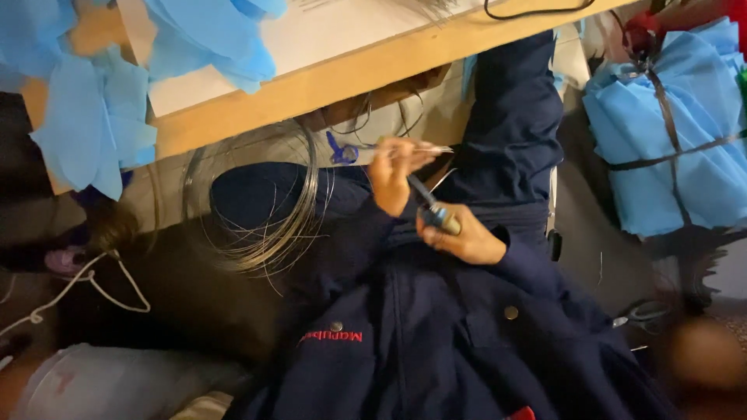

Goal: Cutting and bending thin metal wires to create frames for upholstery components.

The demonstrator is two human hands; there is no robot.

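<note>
One coil of thin wire [264,210] hangs off the left arm, under the tabletop [342,78]. Left hand [393,175] pinches one wire end [424,149], right hand [459,233] grips one small tool [436,211]. I'd keep that end taut and near the tool tip. One blue bundle [677,132] far right.

Dim, soft indoor light with deep shadow at left; the whole frame is motion-blurred, especially its edges.

My left hand [391,180] hides most of the thin piece it pinches. The tool's [436,211] tip is blurred; blue cloth [85,124] runs past the top edge.
</note>
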